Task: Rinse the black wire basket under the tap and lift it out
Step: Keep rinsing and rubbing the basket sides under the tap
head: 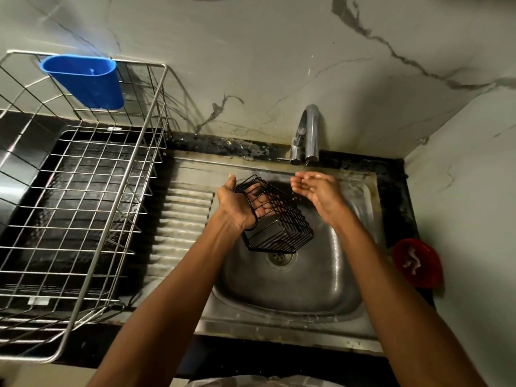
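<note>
A black wire basket [282,227] hangs tilted above the steel sink [315,291], its open side turned to the left. My left hand [237,205] grips it at the rim, with fingers reaching inside. My right hand [318,188] is cupped under the spout of the chrome tap [307,132], fingers apart, holding nothing. A thin stream of water falls from the spout onto those fingers, just right of the basket.
A large steel dish rack [83,191] fills the counter on the left, with a blue plastic holder [86,82] hung on its back rim. The ribbed drainboard [181,219] lies between rack and sink. A red dish [417,262] sits at the sink's right edge.
</note>
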